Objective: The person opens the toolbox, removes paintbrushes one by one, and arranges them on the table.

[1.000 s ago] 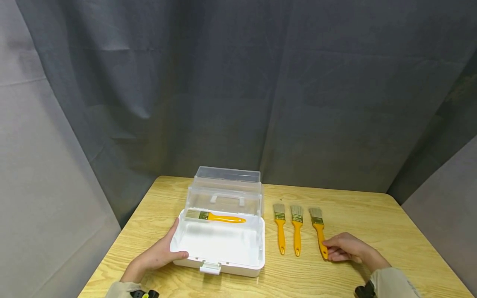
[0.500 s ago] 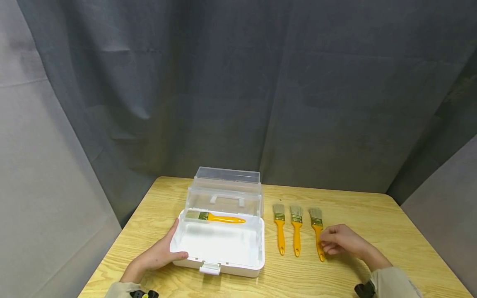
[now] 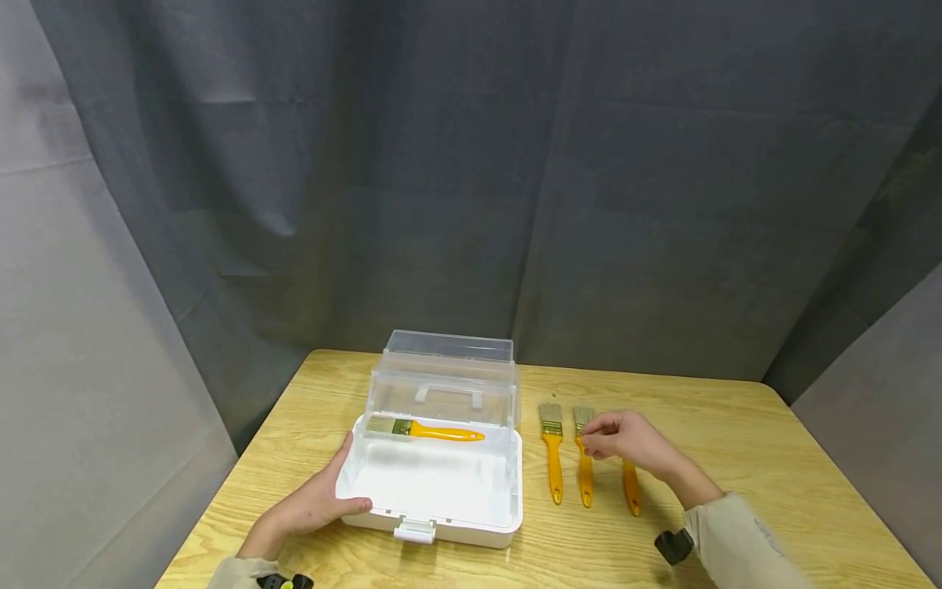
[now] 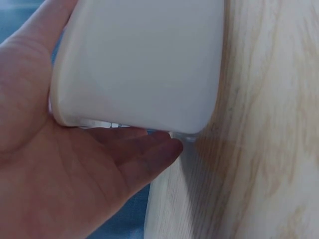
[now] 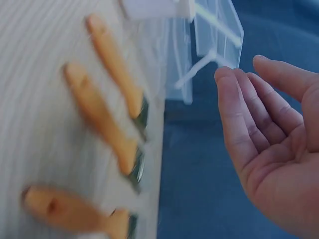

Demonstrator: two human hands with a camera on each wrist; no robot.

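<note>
A white plastic storage box (image 3: 430, 478) with its clear lid (image 3: 450, 364) raised stands on the table. My left hand (image 3: 312, 499) holds its left end, thumb at the front corner and fingers along the side; the left wrist view shows the box wall (image 4: 144, 59) between thumb and fingers. One paintbrush (image 3: 445, 433) with a yellow handle lies across the back part. Three more lie to the right: a left (image 3: 553, 466), a middle (image 3: 585, 483) and a right brush (image 3: 631, 488). My right hand (image 3: 636, 446) hovers over the latter two, hiding parts; its fingers (image 5: 232, 99) hold nothing.
The wooden table (image 3: 706, 409) ends at a dark grey curtain (image 3: 625, 204) behind it. A white latch (image 3: 415, 530) sticks out from the box's front. Lighter cloth (image 3: 96, 343) hangs on the left.
My right hand pulled the right brush's handle end slightly left, let go and moved left and up over the brushes. My left hand has stayed on the box.
</note>
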